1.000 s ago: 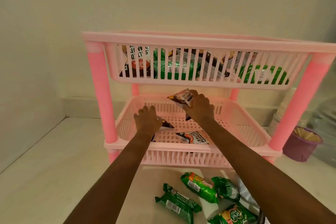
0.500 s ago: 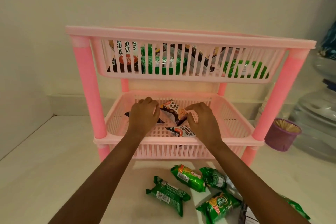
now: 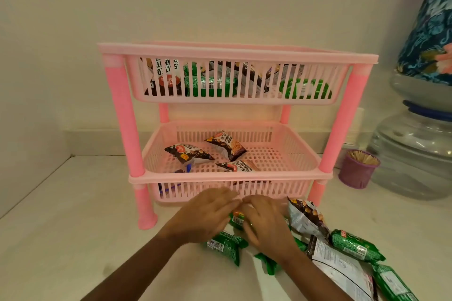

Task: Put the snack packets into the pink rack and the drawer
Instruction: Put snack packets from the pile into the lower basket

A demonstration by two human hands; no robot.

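A pink two-tier rack (image 3: 119, 115) stands on the white counter against the wall. Its top basket (image 3: 234, 99) holds several packets behind the slats. Three brown peanut packets (image 3: 226, 145) lie in the lower basket (image 3: 303, 154). In front of the rack lie several green snack packets (image 3: 223, 245) and a brown peanut packet (image 3: 307, 219). My left hand (image 3: 204, 215) and right hand (image 3: 266, 221) hover side by side, palms down, over a green packet (image 3: 236, 219) between them. Motion blur hides whether either hand grips it.
A purple cup of toothpicks (image 3: 358, 168) stands right of the rack. Behind it sits a large water bottle (image 3: 413, 154) under a floral cloth (image 3: 430, 29). A white-backed packet (image 3: 342, 267) lies at the lower right. Walls close the left and back.
Both hands have left the lower basket and come down to the green packets on the counter. The peanut packets they handled now lie in the basket. The camera has pulled back.
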